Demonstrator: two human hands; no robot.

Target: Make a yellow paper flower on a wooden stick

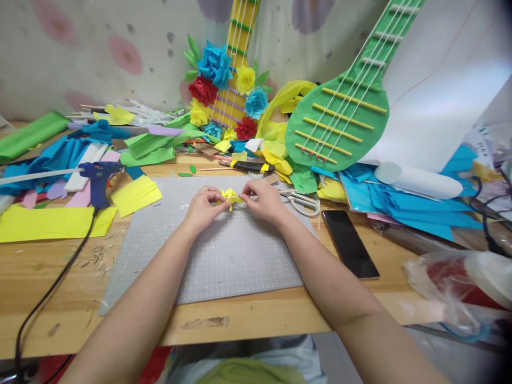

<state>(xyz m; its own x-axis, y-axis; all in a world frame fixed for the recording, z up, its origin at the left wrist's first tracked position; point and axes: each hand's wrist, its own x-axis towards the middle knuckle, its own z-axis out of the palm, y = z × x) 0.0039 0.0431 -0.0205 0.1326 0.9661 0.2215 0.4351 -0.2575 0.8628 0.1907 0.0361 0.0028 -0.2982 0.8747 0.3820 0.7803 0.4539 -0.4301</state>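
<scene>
Over the grey cutting mat (240,256), a small yellow crepe paper flower (229,194) is held up between both hands. My left hand (205,209) pinches it from the left, its fingers closed on the yellow paper. From the other side my right hand (264,200) is closed in a pinch on what looks like a thin pale stick (232,198) lying across the flower. The fingertips hide part of both. White-handled scissors (304,202) lie just beyond my right hand, and a black and yellow utility knife (253,166) is behind the mat.
A blue glue gun (100,181) with a cord lies left, near yellow paper squares (136,195). On the right are a phone (350,242) and blue crepe paper (416,208). A green paper instrument (340,122) and a yellow, flower-decorated one (230,106) stand at the back.
</scene>
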